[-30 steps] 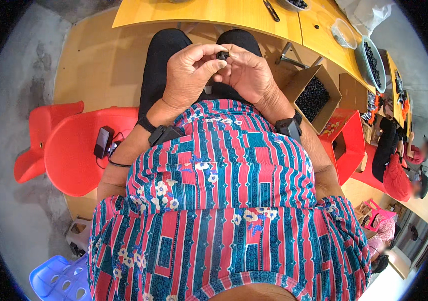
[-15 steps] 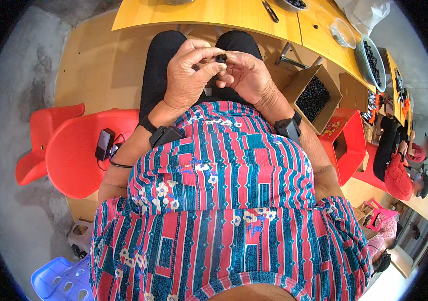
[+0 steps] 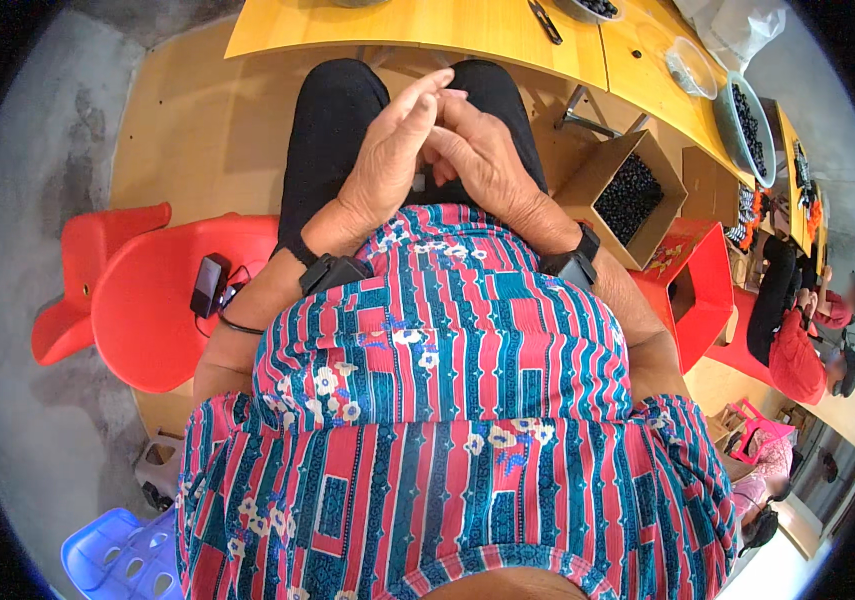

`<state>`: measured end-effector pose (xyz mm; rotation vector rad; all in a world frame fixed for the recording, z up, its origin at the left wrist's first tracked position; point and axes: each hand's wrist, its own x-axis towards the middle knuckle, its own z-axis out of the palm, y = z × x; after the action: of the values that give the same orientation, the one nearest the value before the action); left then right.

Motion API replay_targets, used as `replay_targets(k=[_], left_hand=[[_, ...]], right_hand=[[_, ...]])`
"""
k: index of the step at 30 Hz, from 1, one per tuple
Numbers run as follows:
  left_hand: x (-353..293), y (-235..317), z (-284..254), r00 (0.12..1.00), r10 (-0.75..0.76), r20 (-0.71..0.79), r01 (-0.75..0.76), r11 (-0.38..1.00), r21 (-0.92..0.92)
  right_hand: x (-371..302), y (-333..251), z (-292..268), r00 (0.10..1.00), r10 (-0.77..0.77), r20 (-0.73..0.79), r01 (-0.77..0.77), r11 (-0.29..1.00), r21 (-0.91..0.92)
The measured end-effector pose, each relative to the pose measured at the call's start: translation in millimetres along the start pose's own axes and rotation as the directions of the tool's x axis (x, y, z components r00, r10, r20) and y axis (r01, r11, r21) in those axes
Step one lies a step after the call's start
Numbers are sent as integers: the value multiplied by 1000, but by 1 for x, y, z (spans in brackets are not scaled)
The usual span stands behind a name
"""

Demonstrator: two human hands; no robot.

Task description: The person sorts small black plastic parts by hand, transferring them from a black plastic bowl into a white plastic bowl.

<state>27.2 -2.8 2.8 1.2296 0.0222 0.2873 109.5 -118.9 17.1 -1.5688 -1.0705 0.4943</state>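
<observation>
My left hand [image 3: 385, 165] and my right hand [image 3: 489, 162] meet palm to palm above my lap. The left fingers are stretched out, leaning against the right hand, with the thumb raised. On the right hand the fingers bend in beneath the thumb and overlap the left. Whatever lies between the palms is hidden; no small black part shows there now. An open cardboard box [image 3: 615, 165] stands to the right of my knees, with many small black parts [image 3: 629, 200] inside.
Ahead is a yellow table [image 3: 417, 25], bearing a black hand tool [image 3: 545, 22], a clear container [image 3: 689, 66] and a light-blue basin [image 3: 765, 150] of black parts. A red chair [image 3: 147, 300] stands left, a red stool [image 3: 697, 290] right. Other people [image 3: 797, 350] sit at far right.
Half a second ago my fingertips pinched a small black part between both hands. Now the hands have come together palm to palm, and the part is out of sight.
</observation>
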Motion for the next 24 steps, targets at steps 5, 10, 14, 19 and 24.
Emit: replay_targets(k=[5, 10, 14, 19, 24], left_hand=[[4, -18, 3, 992, 74, -105, -72, 997, 28], [3, -20, 7, 952, 208, -224, -159, 963, 219], [5, -20, 9, 941, 178, -287, -111, 965, 237], [5, -27, 6, 938, 143, -315, -89, 980, 179], [7, -30, 3, 938, 126, -322, -73, 982, 172]], right_hand=[[0, 8, 8, 989, -146, 34, 149, 942, -299], [-4, 13, 18, 988, -156, -5, 147, 945, -293], [-4, 20, 23, 977, -208, -48, 186, 941, -281], [-6, 19, 26, 977, -193, -91, 164, 952, -259], [-5, 18, 29, 982, -148, -116, 118, 966, -230]])
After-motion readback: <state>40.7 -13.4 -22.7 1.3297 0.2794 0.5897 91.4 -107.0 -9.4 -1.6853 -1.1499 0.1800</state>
